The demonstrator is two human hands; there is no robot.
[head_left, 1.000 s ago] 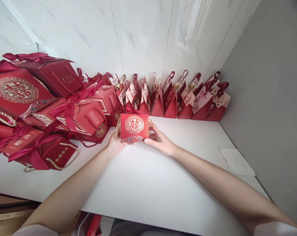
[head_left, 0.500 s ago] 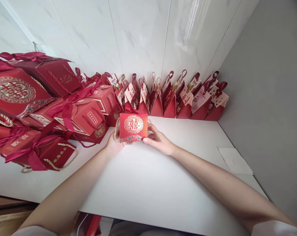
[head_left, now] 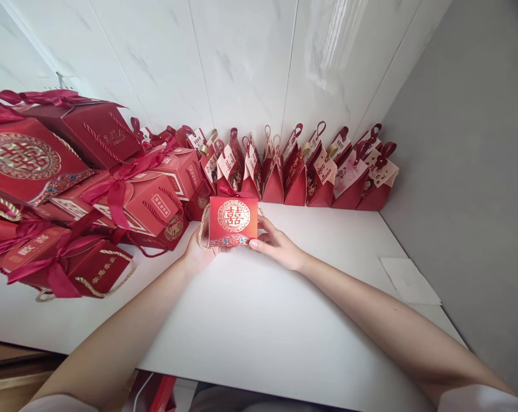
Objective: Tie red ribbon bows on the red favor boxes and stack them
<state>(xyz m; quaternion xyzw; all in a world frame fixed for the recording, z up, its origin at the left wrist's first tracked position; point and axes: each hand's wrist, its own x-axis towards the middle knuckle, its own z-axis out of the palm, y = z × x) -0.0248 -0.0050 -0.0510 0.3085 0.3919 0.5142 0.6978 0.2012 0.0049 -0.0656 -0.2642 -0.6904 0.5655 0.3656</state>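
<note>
Red card sits between my two hands. With my right hand (head_left: 280,247) I pinch one lower corner of the box (head_left: 233,233), thumb in front, the other fingers a little bent and reaching around the side. My left hand (head_left: 198,252) cups the other side from below; most of its fingers are behind the box, so I can't tell whether they are spread or pressed together.

The box faces me upright, near the middle of the table (head_left: 242,320); I can't tell whether its base touches the surface. One rope handle (head_left: 204,230) hangs over my left hand, and a ribbon (head_left: 231,192) shows on top.

As far as I can judge, this box is made up: front closed, ribbon on, handles fitted. I see nothing on it left undone, though its back is hidden. What remains open is where it rests, as it isn't set down out of my hands.

Beyond it, small pouches (head_left: 295,186) stand in rows by the wall (head_left: 242,63), loops up. To my left, bigger boxes (head_left: 87,133) are piled up, tied with bows. White paper (head_left: 409,280) lies flat on my right.
</note>
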